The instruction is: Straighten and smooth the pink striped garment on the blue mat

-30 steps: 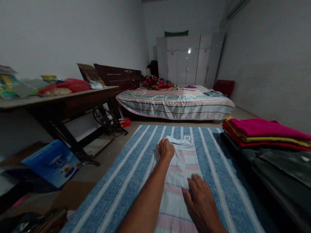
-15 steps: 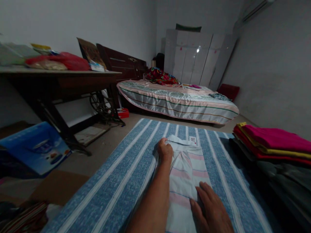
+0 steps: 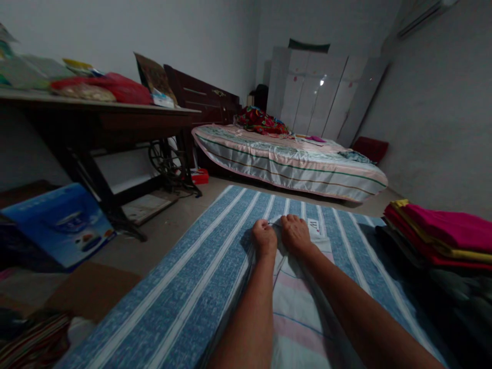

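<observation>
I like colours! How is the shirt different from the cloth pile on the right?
The striped shirt is pale pink and white; the cloth pile is magenta, yellow and red. The shirt lies flat, held by the left hand and right hand; the pile sits stacked, untouched. Both are fabric.

Dim room, grey walls (image 3: pixel 200 36), bare floor (image 3: pixel 180 220). Bed (image 3: pixel 288 164) with striped cover — white wardrobe (image 3: pixel 319 102) behind it. Treadle sewing table (image 3: pixel 130 120) along left wall.

Reaching forward, left arm (image 3: pixel 251 307) and right arm (image 3: pixel 357 310) straight, left hand (image 3: pixel 264 238) and right hand (image 3: pixel 295 233) side by side, fingers curled
</observation>
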A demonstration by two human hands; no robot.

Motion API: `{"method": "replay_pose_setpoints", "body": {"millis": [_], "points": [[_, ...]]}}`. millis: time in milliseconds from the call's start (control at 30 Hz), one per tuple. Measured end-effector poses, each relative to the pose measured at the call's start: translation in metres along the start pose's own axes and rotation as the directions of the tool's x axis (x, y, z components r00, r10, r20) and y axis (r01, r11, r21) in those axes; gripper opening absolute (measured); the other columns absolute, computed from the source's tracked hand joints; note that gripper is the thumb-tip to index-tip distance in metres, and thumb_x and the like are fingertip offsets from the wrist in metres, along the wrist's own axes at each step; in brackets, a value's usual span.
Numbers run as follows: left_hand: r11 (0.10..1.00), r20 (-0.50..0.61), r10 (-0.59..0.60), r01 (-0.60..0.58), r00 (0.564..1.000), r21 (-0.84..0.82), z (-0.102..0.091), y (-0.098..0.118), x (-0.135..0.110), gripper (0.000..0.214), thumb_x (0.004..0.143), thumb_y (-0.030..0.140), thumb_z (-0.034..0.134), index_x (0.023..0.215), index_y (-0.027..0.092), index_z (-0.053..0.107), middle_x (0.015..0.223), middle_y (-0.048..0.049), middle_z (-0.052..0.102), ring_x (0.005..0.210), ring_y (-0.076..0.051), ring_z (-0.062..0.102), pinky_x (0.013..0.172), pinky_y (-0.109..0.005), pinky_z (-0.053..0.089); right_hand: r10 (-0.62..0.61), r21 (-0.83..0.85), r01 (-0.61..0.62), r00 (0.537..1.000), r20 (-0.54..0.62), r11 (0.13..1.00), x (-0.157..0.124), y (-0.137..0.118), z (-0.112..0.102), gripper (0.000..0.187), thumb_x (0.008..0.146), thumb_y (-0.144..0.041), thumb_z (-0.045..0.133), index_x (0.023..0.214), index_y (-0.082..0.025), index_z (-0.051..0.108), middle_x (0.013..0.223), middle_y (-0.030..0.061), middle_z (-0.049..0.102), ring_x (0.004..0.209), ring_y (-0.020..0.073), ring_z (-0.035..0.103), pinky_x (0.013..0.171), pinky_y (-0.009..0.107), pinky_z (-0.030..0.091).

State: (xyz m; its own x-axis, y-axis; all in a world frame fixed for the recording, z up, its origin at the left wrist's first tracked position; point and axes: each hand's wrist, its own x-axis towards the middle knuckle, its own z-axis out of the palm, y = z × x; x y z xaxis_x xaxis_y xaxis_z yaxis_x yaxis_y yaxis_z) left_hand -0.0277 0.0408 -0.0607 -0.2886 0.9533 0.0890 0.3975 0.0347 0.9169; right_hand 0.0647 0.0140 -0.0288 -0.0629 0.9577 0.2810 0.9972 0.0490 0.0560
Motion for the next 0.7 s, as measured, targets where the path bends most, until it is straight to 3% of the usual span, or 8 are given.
{"method": "replay_pose_setpoints", "body": {"millis": [133, 500, 700], "points": [[0.999, 0.029, -0.033, 0.034, 0.999, -0.022, 0.002, 0.000, 0.003, 0.028, 0.076, 0.008, 0.048, 0.097, 0.015, 0.065, 0.095, -0.0072, 0.072, 0.089, -0.017, 0.067, 0.078, -0.024, 0.051, 0.008, 0.005, -0.008, 1.000, -0.011, 1.000, 0.002, 0.003, 0.012, 0.021, 0.093, -0.014, 0.040, 0.095, -0.014, 0.061, 0.095, 0.0126, 0.062, 0.090, 0.0241, 0.056, 0.077, 0.033, 0.036], [0.988, 0.054, -0.131, 0.135, 0.990, -0.072, 0.004, -0.001, 0.010, 0.033, 0.078, 0.016, 0.056, 0.110, 0.011, 0.062, 0.083, -0.0124, 0.072, 0.079, -0.024, 0.069, 0.061, -0.028, 0.051, -0.069, 0.167, 0.083, 0.994, -0.086, 0.982, -0.004, 0.014, 0.006, 0.015, 0.085, -0.013, 0.050, 0.091, -0.015, 0.064, 0.110, 0.0102, 0.060, 0.102, 0.0203, 0.053, 0.088, 0.027, 0.034], [0.975, 0.076, -0.181, 0.189, 0.980, -0.114, 0.007, 0.000, 0.011, 0.038, 0.076, 0.024, 0.063, 0.112, 0.012, 0.062, 0.081, -0.0115, 0.072, 0.075, -0.024, 0.070, 0.056, -0.027, 0.050, -0.112, 0.335, 0.127, 0.992, -0.063, 0.934, 0.000, 0.019, -0.002, 0.009, 0.079, -0.015, 0.056, 0.080, -0.016, 0.065, 0.087, 0.0049, 0.063, 0.083, 0.0169, 0.058, 0.076, 0.024, 0.039]]}}
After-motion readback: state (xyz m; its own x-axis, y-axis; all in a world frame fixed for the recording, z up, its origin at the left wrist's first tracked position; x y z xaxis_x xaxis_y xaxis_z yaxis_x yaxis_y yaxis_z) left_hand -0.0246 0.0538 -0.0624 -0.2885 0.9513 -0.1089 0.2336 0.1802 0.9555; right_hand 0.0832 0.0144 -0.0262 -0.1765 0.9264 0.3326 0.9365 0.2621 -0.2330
